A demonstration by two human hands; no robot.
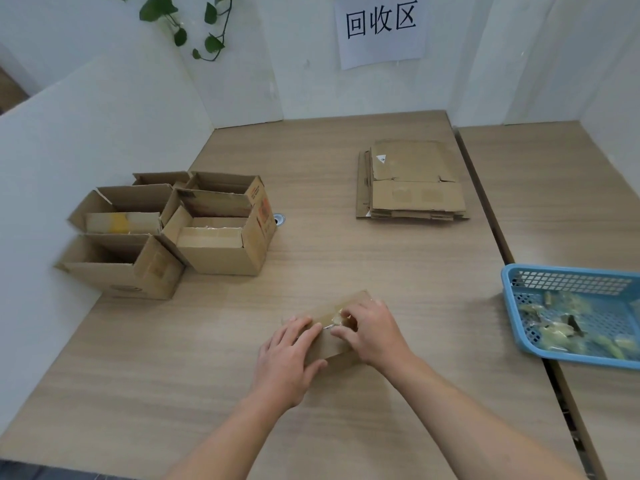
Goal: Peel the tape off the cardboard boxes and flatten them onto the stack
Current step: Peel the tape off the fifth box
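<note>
Plain white walls (pixel 242 84) close in a pale wood-grain tabletop (pixel 329 237), and a second tabletop (pixel 554 202) butts against its right side. A paper sign (pixel 381 50) and a green vine (pixel 213 43) hang on the back wall.

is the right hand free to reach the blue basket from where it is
Probably yes: only bare table lies between the right hand and the basket, though the hand now pinches tape on the box.

white paper sign (pixel 381 29) on the wall reading 回收区, red print on a box (pixel 261 209) unreadable
</note>
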